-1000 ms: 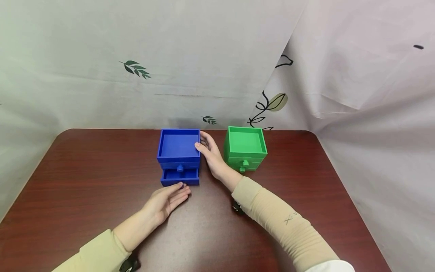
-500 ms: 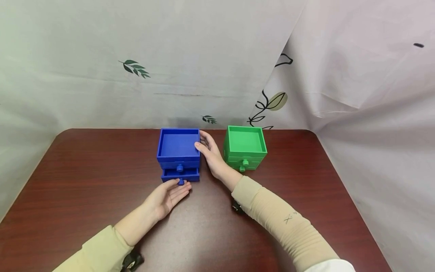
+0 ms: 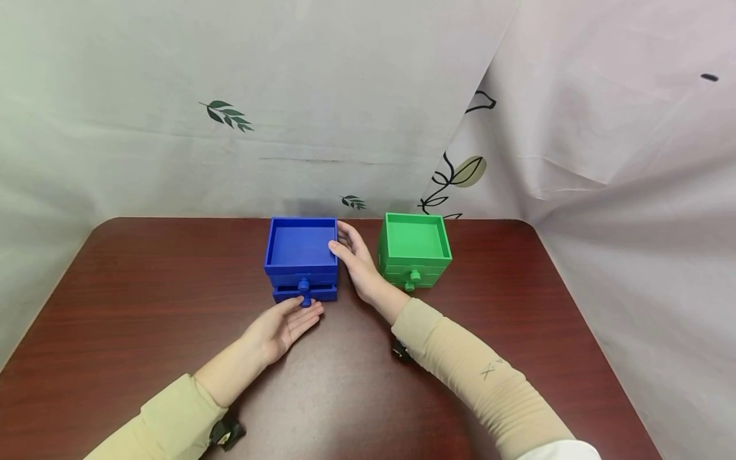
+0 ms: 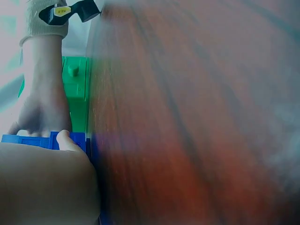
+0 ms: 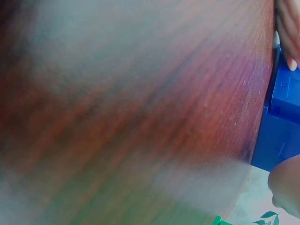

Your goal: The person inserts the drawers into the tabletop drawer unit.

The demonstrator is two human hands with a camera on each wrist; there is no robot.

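A small blue drawer cabinet (image 3: 303,243) with an open tray top stands near the table's far edge, its lower drawer (image 3: 322,294) sticking out slightly. At the front, my left hand (image 3: 278,332) has its thumb and forefinger on either side of the lower drawer's knob (image 3: 306,303), other fingers extended below. My right hand (image 3: 359,265) holds the cabinet's right side, thumb over the top rim and fingers along the outer wall. In the left wrist view, my left thumb (image 4: 65,140) lies against the blue front. The right wrist view shows the blue side wall (image 5: 276,136) between both hands.
A green drawer cabinet (image 3: 416,246) with two knobs stands just right of my right hand. Both cabinets are on a dark red wooden table (image 3: 172,287). Behind it hangs a pale cloth (image 3: 322,96) with leaf prints.
The lower blue drawer has slid inward, leaving only a narrow gap, and my left hand has moved forward with its knob. My right hand and the green cabinet have stayed in place.
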